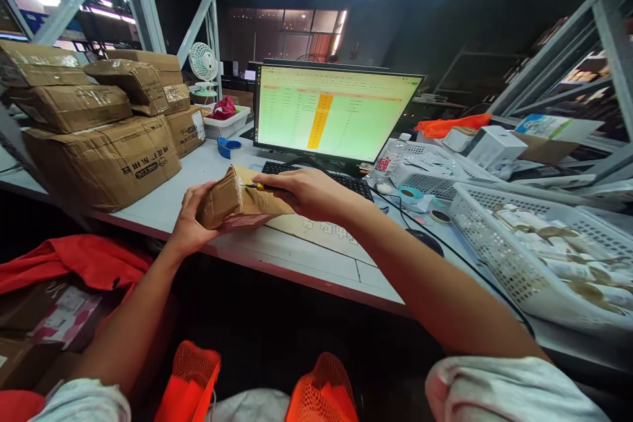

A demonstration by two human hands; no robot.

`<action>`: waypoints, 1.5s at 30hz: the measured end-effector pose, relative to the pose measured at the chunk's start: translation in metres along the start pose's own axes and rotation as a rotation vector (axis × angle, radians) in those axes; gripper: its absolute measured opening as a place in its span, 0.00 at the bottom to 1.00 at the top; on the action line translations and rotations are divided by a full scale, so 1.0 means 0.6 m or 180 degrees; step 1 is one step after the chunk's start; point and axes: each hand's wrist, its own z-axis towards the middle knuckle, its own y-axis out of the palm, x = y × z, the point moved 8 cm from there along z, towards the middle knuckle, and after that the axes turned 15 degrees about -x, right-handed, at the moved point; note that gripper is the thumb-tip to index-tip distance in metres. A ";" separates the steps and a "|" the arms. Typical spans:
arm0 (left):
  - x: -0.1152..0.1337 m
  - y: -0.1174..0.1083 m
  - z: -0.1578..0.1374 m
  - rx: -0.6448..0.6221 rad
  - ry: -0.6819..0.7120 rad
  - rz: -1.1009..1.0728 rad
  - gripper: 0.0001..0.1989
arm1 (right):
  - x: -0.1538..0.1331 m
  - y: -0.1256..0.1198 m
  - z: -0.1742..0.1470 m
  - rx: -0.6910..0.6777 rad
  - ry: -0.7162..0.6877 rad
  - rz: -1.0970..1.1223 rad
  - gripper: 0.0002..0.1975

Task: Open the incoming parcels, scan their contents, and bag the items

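Observation:
My left hand grips the near left end of a small brown cardboard box, which is tilted at the desk's front edge. Shiny clear tape runs along the box's edge. In my right hand is a utility knife with a yellow and black body. Its tip points left and meets the box near the taped edge; I cannot tell whether it has cut in. Behind the box, the keyboard is partly hidden by my right hand.
Cardboard boxes are stacked on the left. A monitor stands behind the keyboard. On the right are a plastic bottle, a black mouse, a cable, and a white basket of rolls. A blue tape dispenser lies left of the monitor.

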 end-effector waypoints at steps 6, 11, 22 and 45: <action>-0.022 -0.004 0.000 0.0018 0.0070 -0.0312 0.46 | 0.031 0.028 0.014 -0.0094 0.0093 0.0055 0.24; -0.091 -0.001 -0.024 0.0024 -0.0388 -0.0862 0.51 | 0.173 0.135 -0.036 -0.0689 0.1298 -0.0159 0.26; -0.140 0.104 -0.018 -0.0680 -0.0817 -0.1087 0.53 | 0.259 0.318 -0.165 -0.0958 0.2604 0.0012 0.27; 0.057 0.114 0.046 0.0104 0.0229 0.1513 0.14 | 0.118 0.101 0.085 -0.0162 0.0759 0.0752 0.20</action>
